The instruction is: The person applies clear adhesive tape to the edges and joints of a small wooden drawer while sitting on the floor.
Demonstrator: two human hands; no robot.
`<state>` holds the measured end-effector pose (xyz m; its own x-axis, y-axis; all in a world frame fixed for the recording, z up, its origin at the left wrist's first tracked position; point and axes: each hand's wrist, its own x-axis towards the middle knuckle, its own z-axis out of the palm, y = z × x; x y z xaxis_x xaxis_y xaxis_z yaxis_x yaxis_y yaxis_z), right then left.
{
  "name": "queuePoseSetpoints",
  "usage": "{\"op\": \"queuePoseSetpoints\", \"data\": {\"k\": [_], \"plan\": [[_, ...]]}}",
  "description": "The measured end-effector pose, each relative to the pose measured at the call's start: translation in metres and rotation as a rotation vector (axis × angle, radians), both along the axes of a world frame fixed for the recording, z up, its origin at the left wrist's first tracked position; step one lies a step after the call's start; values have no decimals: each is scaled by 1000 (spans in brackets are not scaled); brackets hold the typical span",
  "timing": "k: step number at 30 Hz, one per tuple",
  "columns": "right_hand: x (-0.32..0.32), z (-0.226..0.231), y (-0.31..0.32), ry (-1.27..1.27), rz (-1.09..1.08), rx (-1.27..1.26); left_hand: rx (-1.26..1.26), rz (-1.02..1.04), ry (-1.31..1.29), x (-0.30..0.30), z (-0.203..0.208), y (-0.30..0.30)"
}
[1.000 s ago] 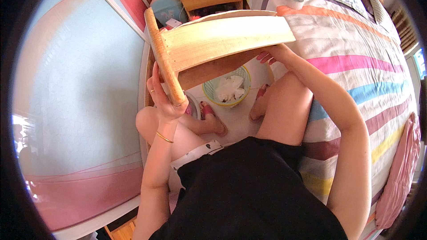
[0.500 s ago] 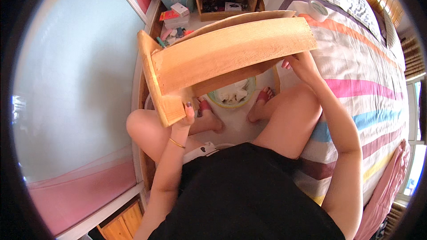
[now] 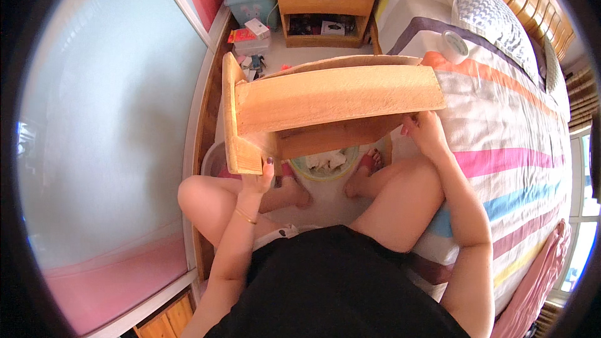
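Drawer (image 3: 332, 103) held above basin (image 3: 325, 164); left hand (image 3: 260, 181) under its left end, right hand (image 3: 426, 134) at right. Bed (image 3: 501, 125) right; nightstand (image 3: 325, 0) beyond.

left hand (image 3: 258, 183): fingers tucked behind the end panel of the wooden drawer (image 3: 325, 107); only thumb and back of hand show.
right hand (image 3: 427, 134): fingertips go under the drawer's far end, grip hidden.
green basin (image 3: 325, 164): mostly covered by the drawer; only the near rim and some pale crumpled stuff inside show, can't tell what it is.
feet (image 3: 366, 172): toes partly hidden under the drawer.
nightstand (image 3: 325, 0): top cut off by upper edge; items in its open shelf too small to tell.
floor clutter (image 3: 250, 37): small boxes, too small to identify.
bed (image 3: 501, 119): right side runs out at the fisheye rim.
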<state>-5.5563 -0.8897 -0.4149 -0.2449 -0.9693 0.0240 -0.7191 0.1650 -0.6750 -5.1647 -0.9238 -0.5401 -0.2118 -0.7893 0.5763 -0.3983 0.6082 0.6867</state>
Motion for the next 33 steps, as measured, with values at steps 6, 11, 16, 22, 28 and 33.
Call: {"op": "queuePoseSetpoints", "data": {"k": [6, 11, 16, 22, 28, 33], "plan": [[9, 1, -3, 131, 10, -92, 485, -249, -294, 16, 121, 3], [9, 16, 3, 116, 44, -75, 331, -269, 197, 26, 213, -23], [9, 22, 7, 68, 66, -104, 87, -345, -356, 2, 285, -53], [-10, 64, 21, 78, 159, 39, 4, -395, -627, -37, 298, -89], [-3, 90, 20, 50, 24, -76, 363, -716, -706, -66, 282, -146], [0, 90, 21, 108, 40, -117, 491, -749, -781, -75, 281, -152]]}}
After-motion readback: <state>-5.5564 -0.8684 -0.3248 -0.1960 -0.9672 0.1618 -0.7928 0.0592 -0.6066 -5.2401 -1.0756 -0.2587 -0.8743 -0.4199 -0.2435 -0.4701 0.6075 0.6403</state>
